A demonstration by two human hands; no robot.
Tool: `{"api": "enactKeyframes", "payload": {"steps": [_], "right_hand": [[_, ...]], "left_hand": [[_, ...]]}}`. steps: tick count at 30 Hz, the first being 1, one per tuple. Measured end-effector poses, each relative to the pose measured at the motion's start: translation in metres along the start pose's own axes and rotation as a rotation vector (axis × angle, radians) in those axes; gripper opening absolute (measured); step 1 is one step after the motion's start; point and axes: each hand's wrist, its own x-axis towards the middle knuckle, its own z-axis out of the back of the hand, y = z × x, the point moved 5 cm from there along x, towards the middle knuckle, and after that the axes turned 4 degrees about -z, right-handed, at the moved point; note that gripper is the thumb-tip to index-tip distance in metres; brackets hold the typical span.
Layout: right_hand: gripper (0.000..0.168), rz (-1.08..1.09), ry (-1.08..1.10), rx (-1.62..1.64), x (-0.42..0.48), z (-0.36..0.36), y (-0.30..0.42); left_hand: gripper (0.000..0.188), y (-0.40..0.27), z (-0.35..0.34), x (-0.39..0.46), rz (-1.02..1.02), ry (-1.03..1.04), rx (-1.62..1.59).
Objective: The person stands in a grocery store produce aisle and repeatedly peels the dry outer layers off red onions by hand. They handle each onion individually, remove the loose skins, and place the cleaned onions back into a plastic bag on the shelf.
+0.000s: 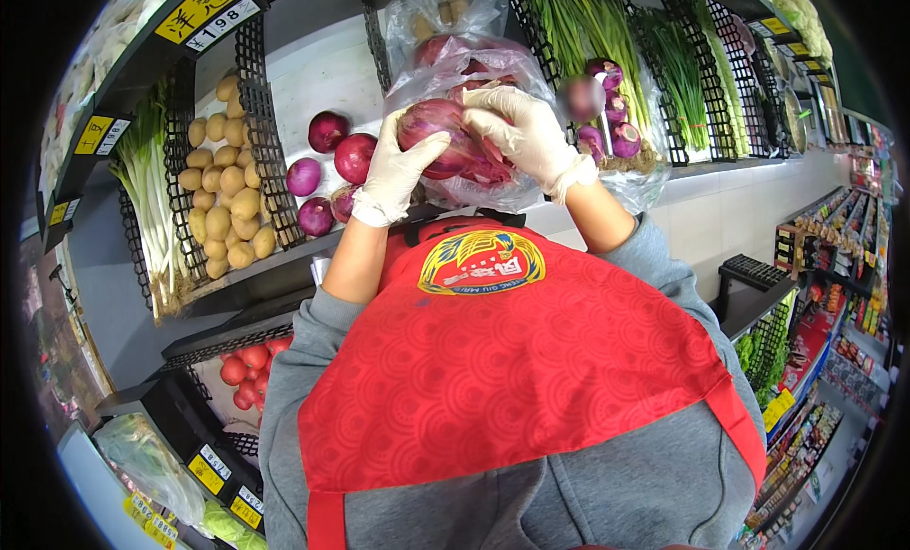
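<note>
Both hands wear pale thin gloves. My left hand point(400, 167) grips a large red onion point(434, 130) from its left side, thumb across the front. At the onion's right, my right hand point(522, 127) has its fingers bent against loose, papery skin point(498, 162); the fingertips seem to pinch it, partly hidden. Beneath and behind lies a clear plastic bag point(519, 66) with more red onions inside. To the left, several loose red onions point(355, 157) rest on the white shelf surface.
Black mesh dividers point(266, 137) part the shelf. Potatoes point(231, 187) and leeks or large scallions point(153, 223) lie at left. On the right are green onions point(604, 31) and small red onions point(625, 139). Tomatoes point(245, 372) sit in a lower bin.
</note>
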Motion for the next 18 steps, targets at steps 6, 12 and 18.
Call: {"api": "enactKeyframes", "payload": {"steps": [6,12,18], "right_hand": [[0.029,-0.029,-0.051,-0.037,-0.009,-0.008,0.013],[0.018,0.042,-0.032,-0.149,-0.004,-0.011,0.012],[0.013,0.093,-0.119,-0.198,-0.002,-0.016,0.013]], "left_hand": [[0.056,-0.003,0.000,-0.002,0.000,-0.027,0.007],[0.060,-0.004,0.000,-0.001,-0.059,-0.001,0.057],[0.059,-0.003,0.000,-0.002,-0.082,-0.025,0.035]]}}
